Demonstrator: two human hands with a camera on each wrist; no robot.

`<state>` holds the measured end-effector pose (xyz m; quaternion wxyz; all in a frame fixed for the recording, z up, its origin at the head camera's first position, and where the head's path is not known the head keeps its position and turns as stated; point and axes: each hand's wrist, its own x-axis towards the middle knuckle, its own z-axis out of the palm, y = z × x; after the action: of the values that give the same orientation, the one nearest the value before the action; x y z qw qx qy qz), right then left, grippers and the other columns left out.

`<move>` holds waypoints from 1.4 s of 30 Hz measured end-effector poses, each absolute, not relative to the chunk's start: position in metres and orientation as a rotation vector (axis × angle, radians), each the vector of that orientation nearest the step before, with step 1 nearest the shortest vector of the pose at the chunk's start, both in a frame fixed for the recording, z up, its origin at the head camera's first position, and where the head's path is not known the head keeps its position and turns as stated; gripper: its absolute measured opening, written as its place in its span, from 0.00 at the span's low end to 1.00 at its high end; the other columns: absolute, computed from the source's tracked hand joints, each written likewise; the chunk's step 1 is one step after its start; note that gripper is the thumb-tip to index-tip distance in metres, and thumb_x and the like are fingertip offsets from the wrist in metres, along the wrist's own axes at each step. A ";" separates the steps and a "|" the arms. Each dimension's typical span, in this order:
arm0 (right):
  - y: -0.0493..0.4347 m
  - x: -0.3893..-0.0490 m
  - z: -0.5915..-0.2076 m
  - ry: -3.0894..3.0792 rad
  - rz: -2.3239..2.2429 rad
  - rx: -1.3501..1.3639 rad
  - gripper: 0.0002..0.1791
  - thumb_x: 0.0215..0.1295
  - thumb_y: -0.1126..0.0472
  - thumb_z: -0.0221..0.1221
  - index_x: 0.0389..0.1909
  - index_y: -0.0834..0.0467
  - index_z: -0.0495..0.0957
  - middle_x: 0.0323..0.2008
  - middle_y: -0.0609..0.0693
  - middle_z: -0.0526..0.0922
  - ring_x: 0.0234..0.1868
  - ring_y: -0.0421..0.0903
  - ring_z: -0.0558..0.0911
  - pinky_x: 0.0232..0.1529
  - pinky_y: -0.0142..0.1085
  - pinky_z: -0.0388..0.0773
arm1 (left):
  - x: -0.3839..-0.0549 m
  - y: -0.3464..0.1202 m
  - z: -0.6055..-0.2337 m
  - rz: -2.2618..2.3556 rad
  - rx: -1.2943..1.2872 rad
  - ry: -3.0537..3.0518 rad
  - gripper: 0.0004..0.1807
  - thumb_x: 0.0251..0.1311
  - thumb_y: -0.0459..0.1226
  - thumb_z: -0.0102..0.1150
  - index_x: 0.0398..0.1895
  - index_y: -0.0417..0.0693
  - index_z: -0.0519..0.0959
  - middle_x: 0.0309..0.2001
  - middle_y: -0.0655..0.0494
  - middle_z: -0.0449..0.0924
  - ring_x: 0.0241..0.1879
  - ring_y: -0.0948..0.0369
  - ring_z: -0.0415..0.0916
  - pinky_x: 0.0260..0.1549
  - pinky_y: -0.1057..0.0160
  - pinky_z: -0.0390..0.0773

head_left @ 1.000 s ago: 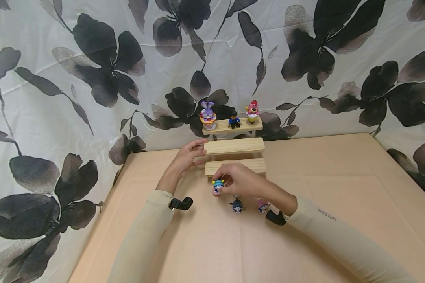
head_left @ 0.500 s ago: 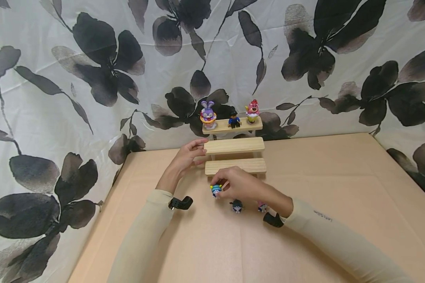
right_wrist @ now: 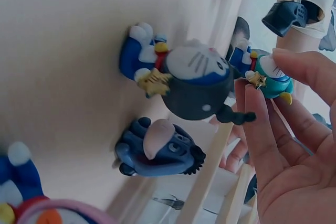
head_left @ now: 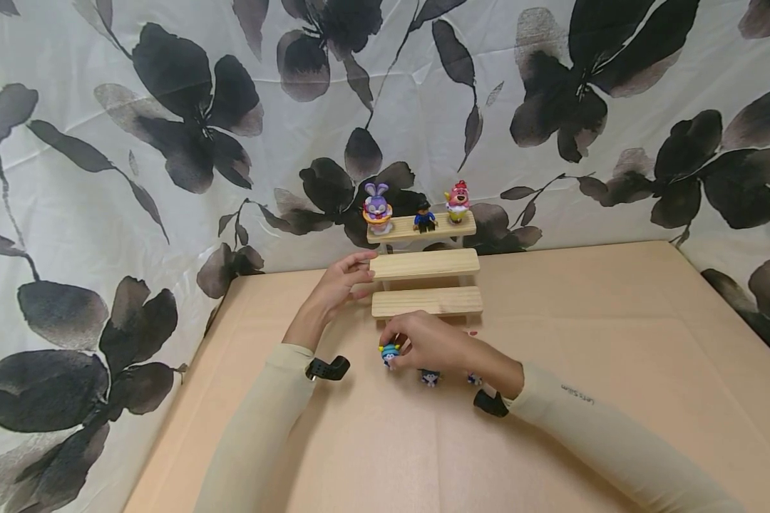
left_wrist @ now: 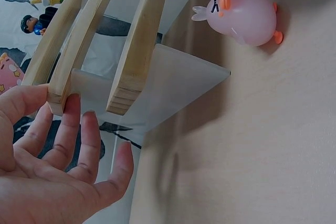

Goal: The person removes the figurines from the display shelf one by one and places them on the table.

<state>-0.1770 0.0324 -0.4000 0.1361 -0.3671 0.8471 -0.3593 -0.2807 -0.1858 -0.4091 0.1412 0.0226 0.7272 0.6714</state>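
Observation:
My left hand (head_left: pixel 340 285) pinches the left end of the middle board of a three-step wooden display stand (head_left: pixel 426 265), thumb on one face and fingertips on the other in the left wrist view. My right hand (head_left: pixel 430 342) pinches a small cat figurine (right_wrist: pixel 274 85) with a teal cap and yellow horns, in front of the lowest board. Just below that hand, a dark-capped figurine (head_left: pixel 430 378) stands partly covered. A pink-hooded figurine (right_wrist: pixel 65 211) is mostly hidden by the right wrist in the head view.
The top board carries a purple rabbit figure (head_left: pixel 377 210), a blue-clothed toy man (head_left: pixel 425 218) and a pink bear figure (head_left: pixel 457 202). A pink duck figure (left_wrist: pixel 249 17) and a blue donkey figure (right_wrist: pixel 157 150) stand on the table near the stand. Floral cloth (head_left: pixel 385 85) hangs behind.
My right hand has drawn the teal-capped figurine away from the lowest board, toward the wearer and slightly left. It now covers more of the dark-capped figurine. The left hand has stayed put.

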 end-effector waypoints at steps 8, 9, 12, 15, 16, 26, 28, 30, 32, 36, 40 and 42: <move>0.030 -0.175 -0.405 2.482 -0.988 -1.077 0.12 0.59 0.62 0.73 0.43 0.55 0.85 0.40 0.42 0.82 0.41 0.37 0.83 0.43 0.30 0.82 | -0.282 -0.185 -0.409 1.949 0.065 2.095 0.23 0.69 0.34 0.61 0.66 0.56 0.76 0.54 0.52 0.77 0.55 0.55 0.77 0.61 0.38 0.72; 0.030 -0.175 -0.406 2.481 -0.989 -1.086 0.12 0.58 0.62 0.73 0.43 0.55 0.85 0.40 0.43 0.82 0.41 0.38 0.83 0.43 0.30 0.82 | -0.282 -0.185 -0.409 1.950 0.064 2.095 0.23 0.69 0.34 0.61 0.66 0.56 0.76 0.54 0.52 0.77 0.55 0.55 0.77 0.61 0.38 0.72; 0.028 -0.174 -0.409 2.482 -0.972 -1.110 0.11 0.58 0.61 0.73 0.41 0.54 0.85 0.39 0.42 0.83 0.41 0.38 0.84 0.42 0.29 0.81 | -0.282 -0.185 -0.409 1.953 0.062 2.091 0.23 0.69 0.34 0.60 0.66 0.55 0.76 0.54 0.52 0.77 0.54 0.56 0.76 0.61 0.38 0.72; 0.027 -0.174 -0.413 2.486 -0.944 -1.127 0.11 0.57 0.61 0.74 0.40 0.54 0.85 0.38 0.41 0.84 0.39 0.36 0.84 0.41 0.27 0.80 | -0.281 -0.185 -0.409 1.951 0.059 2.093 0.23 0.69 0.34 0.60 0.66 0.55 0.76 0.53 0.52 0.77 0.53 0.56 0.76 0.60 0.39 0.73; 0.026 -0.173 -0.414 2.487 -0.934 -1.127 0.11 0.57 0.61 0.74 0.40 0.54 0.85 0.37 0.41 0.84 0.38 0.36 0.83 0.40 0.27 0.80 | -0.281 -0.185 -0.409 1.949 0.058 2.096 0.23 0.69 0.34 0.60 0.66 0.55 0.76 0.53 0.52 0.77 0.53 0.56 0.76 0.60 0.39 0.73; 0.024 -0.173 -0.419 2.517 -0.824 -1.154 0.11 0.57 0.60 0.74 0.41 0.54 0.86 0.37 0.41 0.84 0.36 0.36 0.82 0.40 0.27 0.79 | -0.280 -0.185 -0.409 1.939 0.056 2.099 0.23 0.69 0.34 0.60 0.66 0.56 0.76 0.53 0.52 0.76 0.54 0.55 0.76 0.60 0.40 0.74; 0.024 -0.173 -0.419 2.518 -0.810 -1.163 0.11 0.57 0.60 0.74 0.41 0.54 0.86 0.37 0.41 0.84 0.36 0.38 0.82 0.39 0.27 0.78 | -0.280 -0.185 -0.409 1.941 0.058 2.096 0.23 0.69 0.34 0.60 0.66 0.56 0.76 0.53 0.52 0.77 0.54 0.56 0.76 0.60 0.40 0.74; 0.024 -0.173 -0.418 2.516 -0.805 -1.166 0.11 0.57 0.59 0.74 0.40 0.54 0.86 0.36 0.41 0.83 0.36 0.39 0.82 0.39 0.27 0.78 | -0.281 -0.186 -0.409 1.945 0.061 2.088 0.23 0.69 0.34 0.60 0.66 0.55 0.76 0.53 0.52 0.77 0.54 0.56 0.76 0.60 0.40 0.73; 0.024 -0.173 -0.418 2.512 -0.800 -1.164 0.11 0.57 0.59 0.75 0.40 0.54 0.86 0.35 0.41 0.83 0.36 0.40 0.83 0.38 0.26 0.78 | -0.281 -0.186 -0.410 1.945 0.065 2.087 0.23 0.69 0.34 0.60 0.67 0.55 0.76 0.53 0.52 0.76 0.54 0.56 0.76 0.60 0.40 0.73; 0.024 -0.173 -0.418 2.496 -0.791 -1.179 0.11 0.57 0.59 0.75 0.39 0.54 0.86 0.34 0.41 0.83 0.36 0.38 0.82 0.38 0.25 0.78 | -0.281 -0.186 -0.409 1.944 0.071 2.086 0.24 0.69 0.34 0.60 0.68 0.54 0.75 0.54 0.51 0.76 0.54 0.56 0.76 0.61 0.40 0.73; 0.024 -0.173 -0.418 2.483 -0.789 -1.209 0.10 0.58 0.60 0.74 0.39 0.54 0.86 0.36 0.41 0.83 0.36 0.35 0.82 0.40 0.25 0.78 | -0.280 -0.186 -0.409 1.944 0.073 2.089 0.24 0.69 0.34 0.60 0.68 0.54 0.75 0.55 0.51 0.76 0.53 0.56 0.76 0.60 0.41 0.73; 0.024 -0.173 -0.418 2.470 -0.799 -1.224 0.09 0.58 0.61 0.73 0.40 0.55 0.87 0.37 0.42 0.84 0.37 0.35 0.82 0.41 0.26 0.79 | -0.281 -0.186 -0.410 1.944 0.076 2.092 0.24 0.69 0.34 0.60 0.68 0.54 0.75 0.55 0.51 0.76 0.53 0.57 0.76 0.59 0.41 0.74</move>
<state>-0.1727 0.0236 -0.4181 0.1355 -0.4225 0.8527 -0.2758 -0.2806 -0.1859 -0.4096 0.1420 0.0262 0.7249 0.6735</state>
